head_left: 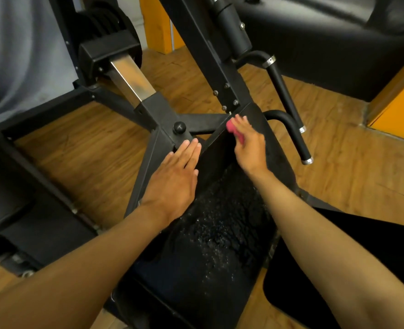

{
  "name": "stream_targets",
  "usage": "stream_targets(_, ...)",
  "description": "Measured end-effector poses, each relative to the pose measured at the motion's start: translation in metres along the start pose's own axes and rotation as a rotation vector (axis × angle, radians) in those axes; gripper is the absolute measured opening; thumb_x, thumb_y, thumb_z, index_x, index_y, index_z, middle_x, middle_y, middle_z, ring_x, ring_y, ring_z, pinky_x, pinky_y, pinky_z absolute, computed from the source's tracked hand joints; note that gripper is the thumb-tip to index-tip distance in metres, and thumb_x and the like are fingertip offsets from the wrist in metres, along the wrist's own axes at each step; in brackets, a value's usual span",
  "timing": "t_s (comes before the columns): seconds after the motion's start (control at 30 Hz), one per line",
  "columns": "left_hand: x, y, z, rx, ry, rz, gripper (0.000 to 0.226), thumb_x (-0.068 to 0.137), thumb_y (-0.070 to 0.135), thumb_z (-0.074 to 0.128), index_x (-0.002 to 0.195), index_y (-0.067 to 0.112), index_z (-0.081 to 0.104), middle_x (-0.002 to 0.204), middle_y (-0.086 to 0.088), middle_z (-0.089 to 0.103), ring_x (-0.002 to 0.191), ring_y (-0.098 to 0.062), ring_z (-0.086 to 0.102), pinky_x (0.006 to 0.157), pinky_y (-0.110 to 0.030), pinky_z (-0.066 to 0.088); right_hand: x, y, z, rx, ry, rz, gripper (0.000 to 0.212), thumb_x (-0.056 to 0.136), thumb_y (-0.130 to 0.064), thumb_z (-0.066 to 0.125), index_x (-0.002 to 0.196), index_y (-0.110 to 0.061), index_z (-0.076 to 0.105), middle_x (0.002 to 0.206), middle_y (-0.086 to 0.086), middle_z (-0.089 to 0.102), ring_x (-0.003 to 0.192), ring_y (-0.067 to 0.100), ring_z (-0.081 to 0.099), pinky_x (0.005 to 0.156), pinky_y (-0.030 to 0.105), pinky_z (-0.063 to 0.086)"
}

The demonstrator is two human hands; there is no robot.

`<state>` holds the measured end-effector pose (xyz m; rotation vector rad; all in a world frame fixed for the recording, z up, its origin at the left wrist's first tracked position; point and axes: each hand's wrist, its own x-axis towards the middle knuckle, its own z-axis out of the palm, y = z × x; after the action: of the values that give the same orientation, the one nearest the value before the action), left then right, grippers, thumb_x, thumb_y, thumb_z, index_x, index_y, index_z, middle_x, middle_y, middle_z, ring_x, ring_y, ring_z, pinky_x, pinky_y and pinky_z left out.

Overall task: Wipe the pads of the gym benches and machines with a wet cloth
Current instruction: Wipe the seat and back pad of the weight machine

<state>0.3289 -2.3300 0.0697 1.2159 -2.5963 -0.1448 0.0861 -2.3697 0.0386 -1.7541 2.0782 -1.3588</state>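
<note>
Wet-beaded seat pad (pixel 220 233), firm; right hand (pixel 248 144) bunches the soft, light pink cloth (pixel 234 130) at its far edge. Left hand (pixel 175 179) lies flat, fingers straight, beside the pad.

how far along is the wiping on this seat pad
Partway. The near stretch of the seat pad already glistens with droplets. In hand: the right hand presses the pink cloth at the pad's far end, the left hand flat beside it. Other pads' state cannot be judged.
</note>
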Motion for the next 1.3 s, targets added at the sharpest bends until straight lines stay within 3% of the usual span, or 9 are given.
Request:
stream_targets(0.07, -0.001, 0.000, 0.000, 0.000, -0.003, 0.000, 0.059, 0.111, 0.030, 0.025, 0.165, 0.017, 0.004, 0.172, 0.006, -0.003, 0.157, -0.009, -0.008, 0.129, -0.035, 0.006, 0.032, 0.007, -0.007, 0.030, 0.042, 0.140, 0.048, 0.097, 0.008, 0.053, 0.140, -0.014, 0.061, 0.152, 0.006, 0.052, 0.149, 0.020, 0.034, 0.125, 0.032, 0.024)
stream_targets(0.23, 0.001, -0.003, 0.004, 0.003, 0.000, 0.010, 0.059, 0.110, 0.030, 0.021, 0.164, 0.017, 0.001, 0.172, 0.005, -0.006, 0.157, -0.009, -0.010, 0.130, -0.037, 0.010, 0.055, 0.008, -0.009, 0.071, 0.057, 0.225, 0.042, 0.102, 0.001, 0.051, 0.140, -0.014, 0.061, 0.154, 0.006, 0.049, 0.151, 0.018, 0.031, 0.125, 0.030, 0.020)
stream_targets(0.4, 0.001, -0.001, 0.004, -0.008, 0.010, 0.016, 0.059, 0.110, 0.029, 0.023, 0.164, 0.017, 0.002, 0.172, 0.005, -0.006, 0.157, -0.009, -0.010, 0.130, -0.036, 0.009, 0.014, 0.007, -0.007, 0.033, -0.048, 0.007, 0.049, 0.102, -0.001, 0.054, 0.148, -0.018, 0.051, 0.157, -0.002, 0.042, 0.151, 0.012, 0.026, 0.124, 0.024, 0.018)
stream_targets(0.5, 0.001, -0.002, 0.004, -0.024, 0.000, 0.013, 0.059, 0.110, 0.030, 0.021, 0.164, 0.019, -0.001, 0.171, 0.007, -0.009, 0.156, -0.007, -0.013, 0.129, -0.034, 0.005, 0.052, 0.024, -0.012, -0.022, -0.039, 0.083, 0.052, 0.099, 0.009, 0.050, 0.145, -0.015, 0.056, 0.156, 0.003, 0.045, 0.151, 0.017, 0.030, 0.123, 0.025, 0.018)
stream_targets(0.63, 0.002, -0.002, 0.002, -0.025, 0.000, 0.011, 0.060, 0.110, 0.031, 0.021, 0.164, 0.019, -0.001, 0.171, 0.007, -0.009, 0.156, -0.006, -0.014, 0.128, -0.032, 0.001, 0.092, 0.030, -0.023, 0.047, 0.008, 0.242, 0.037, 0.104, 0.000, 0.049, 0.137, -0.009, 0.062, 0.149, 0.003, 0.054, 0.145, 0.017, 0.041, 0.119, 0.021, 0.025)
stream_targets(0.73, 0.002, 0.000, 0.001, -0.012, 0.002, 0.008, 0.059, 0.110, 0.030, 0.021, 0.164, 0.018, 0.000, 0.171, 0.006, -0.008, 0.156, -0.007, -0.013, 0.127, -0.031, -0.001, 0.055, 0.024, -0.020, 0.095, -0.040, 0.162, 0.041, 0.104, -0.003, 0.051, 0.144, -0.012, 0.056, 0.155, -0.003, 0.042, 0.149, 0.011, 0.030, 0.124, 0.026, 0.020)
stream_targets(0.87, 0.001, 0.000, 0.003, 0.003, 0.014, 0.005, 0.059, 0.110, 0.030, 0.020, 0.164, 0.017, 0.001, 0.171, 0.005, -0.006, 0.157, -0.009, -0.010, 0.129, -0.034, 0.004, 0.018, 0.035, -0.012, 0.073, -0.063, 0.038, 0.046, 0.101, -0.002, 0.056, 0.145, -0.016, 0.055, 0.155, 0.002, 0.046, 0.149, 0.012, 0.033, 0.125, 0.029, 0.025)
stream_targets(1.1, 0.001, 0.000, 0.002, 0.014, -0.005, 0.008, 0.059, 0.110, 0.031, 0.019, 0.164, 0.017, 0.000, 0.172, 0.005, -0.007, 0.157, -0.008, -0.011, 0.130, -0.035, 0.008, 0.082, 0.031, -0.015, 0.179, 0.051, 0.289, 0.036, 0.103, -0.002, 0.052, 0.137, -0.009, 0.062, 0.153, 0.008, 0.050, 0.148, 0.021, 0.038, 0.125, 0.034, 0.023)
stream_targets(1.3, 0.002, 0.000, 0.003, 0.009, -0.006, 0.004, 0.059, 0.110, 0.030, 0.021, 0.164, 0.016, 0.001, 0.172, 0.004, -0.006, 0.157, -0.009, -0.009, 0.130, -0.036, 0.010, 0.031, 0.024, -0.015, 0.113, -0.081, 0.054, 0.047, 0.101, 0.000, 0.055, 0.145, -0.015, 0.055, 0.156, 0.001, 0.043, 0.149, 0.013, 0.030, 0.122, 0.017, 0.018)
